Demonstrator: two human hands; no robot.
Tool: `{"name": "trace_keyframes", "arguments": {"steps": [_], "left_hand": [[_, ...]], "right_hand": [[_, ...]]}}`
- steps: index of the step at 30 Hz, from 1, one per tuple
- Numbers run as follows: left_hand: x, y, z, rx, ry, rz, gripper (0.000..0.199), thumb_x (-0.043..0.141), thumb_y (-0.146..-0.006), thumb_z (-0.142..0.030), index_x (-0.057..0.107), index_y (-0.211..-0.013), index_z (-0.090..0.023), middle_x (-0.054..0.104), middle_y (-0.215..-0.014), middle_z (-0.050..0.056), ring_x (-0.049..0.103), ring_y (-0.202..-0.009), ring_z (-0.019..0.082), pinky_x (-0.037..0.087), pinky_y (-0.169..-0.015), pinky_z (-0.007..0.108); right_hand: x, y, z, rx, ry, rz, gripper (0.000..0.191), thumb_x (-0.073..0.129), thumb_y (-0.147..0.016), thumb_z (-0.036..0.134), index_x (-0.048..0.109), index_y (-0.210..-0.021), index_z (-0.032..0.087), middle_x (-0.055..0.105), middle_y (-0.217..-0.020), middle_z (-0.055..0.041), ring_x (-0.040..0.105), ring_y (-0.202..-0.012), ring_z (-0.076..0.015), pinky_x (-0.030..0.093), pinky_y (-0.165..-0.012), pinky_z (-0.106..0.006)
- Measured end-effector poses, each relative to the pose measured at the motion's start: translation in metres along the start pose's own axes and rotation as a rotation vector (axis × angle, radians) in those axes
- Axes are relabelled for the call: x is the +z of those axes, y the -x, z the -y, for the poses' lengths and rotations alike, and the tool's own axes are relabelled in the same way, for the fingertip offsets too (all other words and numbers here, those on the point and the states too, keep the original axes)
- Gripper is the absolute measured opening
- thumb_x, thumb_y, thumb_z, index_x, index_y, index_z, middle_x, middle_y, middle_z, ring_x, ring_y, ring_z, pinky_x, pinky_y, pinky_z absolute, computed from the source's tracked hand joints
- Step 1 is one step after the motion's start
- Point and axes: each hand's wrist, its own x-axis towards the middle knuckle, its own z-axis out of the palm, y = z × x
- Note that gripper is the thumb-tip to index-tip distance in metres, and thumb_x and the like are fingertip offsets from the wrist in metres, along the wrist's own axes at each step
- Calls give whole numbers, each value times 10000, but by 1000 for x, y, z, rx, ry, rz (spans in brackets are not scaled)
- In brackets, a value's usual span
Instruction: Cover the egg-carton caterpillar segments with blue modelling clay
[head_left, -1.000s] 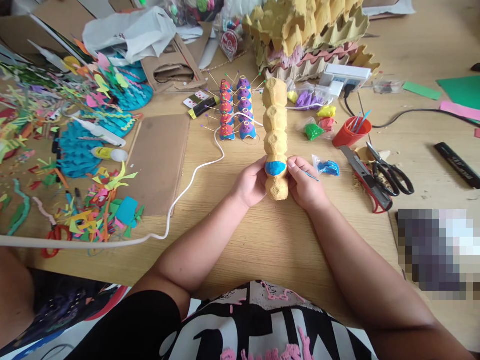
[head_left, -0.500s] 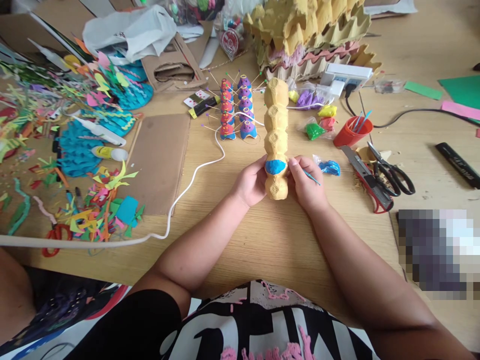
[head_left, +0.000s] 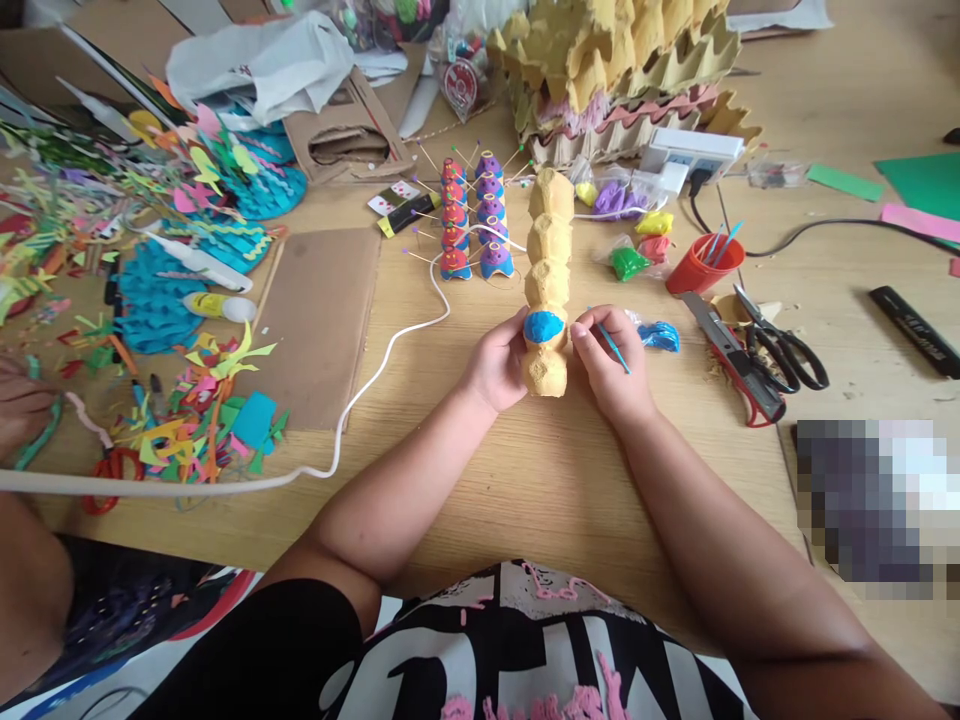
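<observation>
My left hand [head_left: 499, 365] grips the lower left side of a yellow egg-carton strip [head_left: 548, 270], a row of bumps held upright over the table. A patch of blue clay [head_left: 544, 326] covers part of one bump near its lower end. Just right of the strip, my right hand [head_left: 611, 358] is closed around a thin blue stick tool [head_left: 615, 350], thumb and finger beside the clay. Behind stand a red decorated egg-carton strip [head_left: 454, 220] and a purple one [head_left: 492, 215], both with pins stuck in. A bag of blue clay [head_left: 660, 335] lies beyond my right hand.
On the right are a red cup [head_left: 694, 265], a utility knife [head_left: 739, 360] and black scissors [head_left: 784, 345]. A white cord [head_left: 390, 350] crosses the table by a cardboard sheet [head_left: 315, 320]. Another person's hand [head_left: 22, 405] shows among paper scraps at left.
The strip has shifted slightly left and tilted. My right hand has come away from its side, with the blue stick turned more steeply. Another person's hand has appeared at the left edge.
</observation>
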Motion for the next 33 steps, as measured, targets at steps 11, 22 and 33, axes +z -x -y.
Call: {"name": "trace_keyframes", "arguments": {"steps": [11, 22, 33], "left_hand": [[2, 3, 1, -35, -62, 72, 436, 481, -1158, -291, 764, -849, -169, 806, -757, 42, 752, -634, 168, 595, -680, 283], [-1, 1, 2, -43, -134, 99, 426, 574, -1125, -436, 763, -842, -180, 811, -804, 72, 834, -840, 264, 670, -821, 374], [0, 3, 0, -15, -126, 100, 399, 556, -1136, -385, 752, -850, -188, 762, -719, 39, 803, -759, 237, 656, -781, 355]], "right_hand": [[-1, -2, -2, 113, -62, 85, 581, 873, -815, 797, 645, -773, 264, 570, -686, 21, 486, -670, -162, 375, -637, -322], [0, -6, -7, 125, -105, 92, 484, 846, -862, 678, 653, -718, 258, 583, -675, 17, 458, -627, -149, 371, -605, -321], [-1, -3, -6, 129, -107, 145, 461, 874, -859, 670, 720, -765, 246, 621, -705, 22, 462, -641, -136, 407, -642, -309]]}}
